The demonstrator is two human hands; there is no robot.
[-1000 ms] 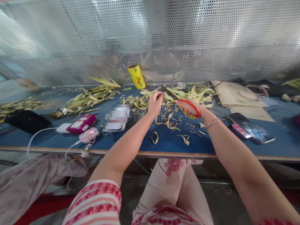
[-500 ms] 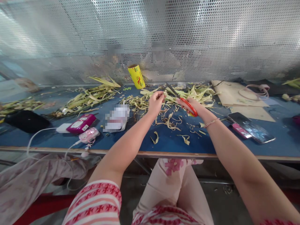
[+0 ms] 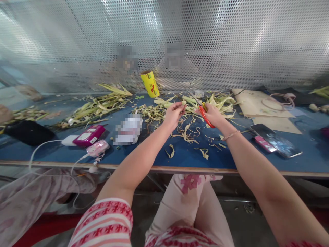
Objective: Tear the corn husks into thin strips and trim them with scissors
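My left hand [image 3: 175, 113] pinches a small pale piece of plant [image 3: 183, 103] at its fingertips, over the middle of the blue table. To its right, my right hand [image 3: 211, 114] is closed on scissors [image 3: 205, 116] with red handles, the blades pointing up and to the left. Pale green stalks and leaves [image 3: 221, 102] lie behind my right hand. Small curled plant bits [image 3: 151, 113] are heaped left of my left hand. Thin peeled strips [image 3: 189, 133] are scattered on the table in front of both hands.
A yellow roll [image 3: 149, 84] stands against the perforated metal panel. Leafy stalks [image 3: 99, 106], a purple box [image 3: 89, 135] and a black pouch [image 3: 29, 133] lie left. A phone [image 3: 275, 140] and brown paper [image 3: 259, 104] lie right. Another person's hand [image 3: 5, 114] shows at far left.
My left hand has shifted slightly right. The scissors have turned in my right hand, with yellow now showing by the handle. Another person's hand has appeared at the far left.
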